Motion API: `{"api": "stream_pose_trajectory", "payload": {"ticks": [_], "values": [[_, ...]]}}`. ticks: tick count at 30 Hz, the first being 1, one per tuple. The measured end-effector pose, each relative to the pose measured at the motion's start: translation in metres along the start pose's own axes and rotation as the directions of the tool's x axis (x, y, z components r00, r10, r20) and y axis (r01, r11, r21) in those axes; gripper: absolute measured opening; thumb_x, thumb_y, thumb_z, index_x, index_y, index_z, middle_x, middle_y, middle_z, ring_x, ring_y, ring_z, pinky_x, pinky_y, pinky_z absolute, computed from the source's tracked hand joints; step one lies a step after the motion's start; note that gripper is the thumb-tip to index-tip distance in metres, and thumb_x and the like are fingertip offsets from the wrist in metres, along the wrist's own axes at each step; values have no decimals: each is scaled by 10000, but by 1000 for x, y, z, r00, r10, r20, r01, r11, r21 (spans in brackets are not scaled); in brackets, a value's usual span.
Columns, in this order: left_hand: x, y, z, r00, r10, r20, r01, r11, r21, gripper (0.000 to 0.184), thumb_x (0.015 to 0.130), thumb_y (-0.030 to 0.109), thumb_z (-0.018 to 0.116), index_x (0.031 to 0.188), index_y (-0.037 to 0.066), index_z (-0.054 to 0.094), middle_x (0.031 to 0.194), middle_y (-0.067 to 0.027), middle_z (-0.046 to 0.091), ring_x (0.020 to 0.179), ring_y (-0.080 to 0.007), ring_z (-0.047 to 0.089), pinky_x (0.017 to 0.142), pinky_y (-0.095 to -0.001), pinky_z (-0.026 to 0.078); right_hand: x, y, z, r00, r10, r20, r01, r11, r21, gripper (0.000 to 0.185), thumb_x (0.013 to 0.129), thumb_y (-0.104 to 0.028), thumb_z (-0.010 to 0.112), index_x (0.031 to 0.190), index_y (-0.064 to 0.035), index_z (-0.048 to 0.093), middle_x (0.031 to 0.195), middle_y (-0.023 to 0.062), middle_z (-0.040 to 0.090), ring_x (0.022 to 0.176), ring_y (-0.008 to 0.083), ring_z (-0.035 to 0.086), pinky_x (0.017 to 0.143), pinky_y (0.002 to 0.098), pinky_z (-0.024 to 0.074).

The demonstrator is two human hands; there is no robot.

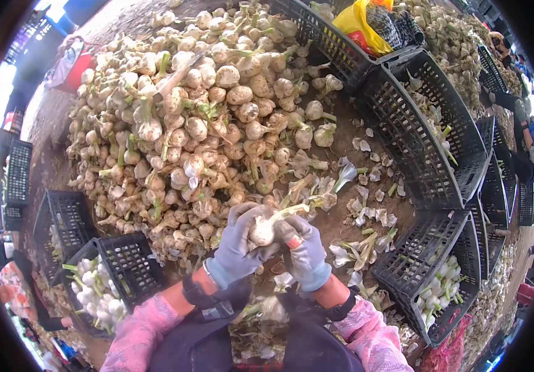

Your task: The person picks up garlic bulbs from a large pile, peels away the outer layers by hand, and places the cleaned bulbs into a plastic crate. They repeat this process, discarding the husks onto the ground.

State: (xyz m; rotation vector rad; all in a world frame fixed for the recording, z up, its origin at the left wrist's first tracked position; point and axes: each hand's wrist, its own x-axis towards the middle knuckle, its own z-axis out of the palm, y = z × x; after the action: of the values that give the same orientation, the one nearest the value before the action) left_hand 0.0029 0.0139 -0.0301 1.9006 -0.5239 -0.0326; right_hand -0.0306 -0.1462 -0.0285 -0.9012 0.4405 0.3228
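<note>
A garlic bulb (262, 233) with a long pale stem is held in front of me, its stem pointing up and to the right. My left hand (241, 240), in a grey glove, is wrapped round the bulb from the left. My right hand (306, 251), gloved too, is closed at the bulb's right side, below the stem. An orange-red patch shows at its thumb. Whether it also grips a small tool is hidden. Just beyond both hands rises a large heap of unpeeled garlic (217, 130), bulbs dirty and stems attached.
Black crates stand to the right, one (425, 273) holding cleaned white garlic. At the left, another crate (132, 263) stands by white bulbs (96, 294). Peeled skins (366, 214) litter the ground. A yellow bag (366, 28) lies at the back. Other people are at both edges.
</note>
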Motion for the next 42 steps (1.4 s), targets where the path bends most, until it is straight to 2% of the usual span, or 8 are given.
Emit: {"api": "stream_pose_trajectory", "payload": {"ticks": [10, 16, 22, 26, 32, 35, 39, 42], "values": [[5, 11, -7, 997, 68, 39, -71, 995, 70, 738, 728, 148, 831, 1343, 23, 443, 1219, -150, 527, 1139, -342, 511, 967, -402, 439, -4, -13, 4, 998, -3, 56, 1, 999, 38, 254, 919, -202, 705, 1076, -6, 666, 1003, 25, 668, 858, 68, 585, 719, 224, 471], [-2, 4, -6, 990, -108, 92, 129, 952, -277, 714, 740, 84, 816, 1353, 39, 453, 1226, -111, 532, 1108, -258, 549, 920, -345, 469, -5, -15, -3, 991, 11, 136, -21, 997, 73, 238, 916, -193, 707, 1063, -7, 690, 956, 12, 670, 851, 71, 594, 710, 228, 476], [-7, 14, -10, 869, -407, 281, 476, 537, -696, 687, 866, 200, 725, 1421, -2, 373, 1200, -53, 560, 1012, -114, 562, 813, -269, 519, -10, -24, 3, 975, -210, 68, 221, 905, -363, 238, 890, -155, 710, 1085, -19, 706, 921, 53, 695, 848, 160, 638, 750, 294, 502], [-10, 12, -10, 781, -472, 410, 577, 290, -764, 590, 906, 310, 656, 1354, -7, 440, 1074, -71, 613, 874, -137, 606, 689, -274, 533, -4, -26, -2, 800, -533, 275, 541, 444, -714, 311, 771, -113, 751, 1074, -53, 717, 949, 94, 694, 894, 243, 653, 811, 349, 504], [-6, 14, -20, 698, -293, 654, 664, -77, -743, 530, 855, 475, 649, 1157, 44, 591, 882, -114, 641, 679, -236, 613, 550, -340, 484, 0, -40, -5, 604, -578, 549, 706, 67, -705, 371, 687, -85, 755, 1055, -89, 704, 978, 65, 654, 896, 273, 639, 789, 385, 499], [-3, 16, -27, 615, -322, 720, 706, -183, -684, 570, 852, 525, 623, 1151, 40, 597, 830, -112, 634, 646, -228, 601, 526, -315, 467, 4, -27, -3, 647, -635, 422, 680, 229, -697, 287, 746, -92, 733, 1030, -72, 700, 994, 90, 659, 924, 285, 642, 824, 382, 499], [-1, 33, -8, 847, -510, 150, 499, 665, -556, 540, 848, 169, 724, 1284, -9, 460, 1070, -73, 601, 901, -124, 603, 767, -288, 528, -1, -17, 1, 759, -593, 268, 582, 433, -689, 282, 789, -79, 702, 1064, -32, 658, 1063, 137, 664, 998, 314, 645, 890, 390, 500], [-3, 23, 0, 912, -411, -3, 349, 777, -524, 634, 777, 68, 782, 1297, 2, 426, 1150, -57, 561, 1026, -103, 559, 872, -259, 495, -7, -14, 11, 778, -595, 199, 534, 462, -708, 322, 742, 7, 677, 1058, -28, 629, 1011, 128, 678, 943, 311, 667, 836, 363, 519]]}}
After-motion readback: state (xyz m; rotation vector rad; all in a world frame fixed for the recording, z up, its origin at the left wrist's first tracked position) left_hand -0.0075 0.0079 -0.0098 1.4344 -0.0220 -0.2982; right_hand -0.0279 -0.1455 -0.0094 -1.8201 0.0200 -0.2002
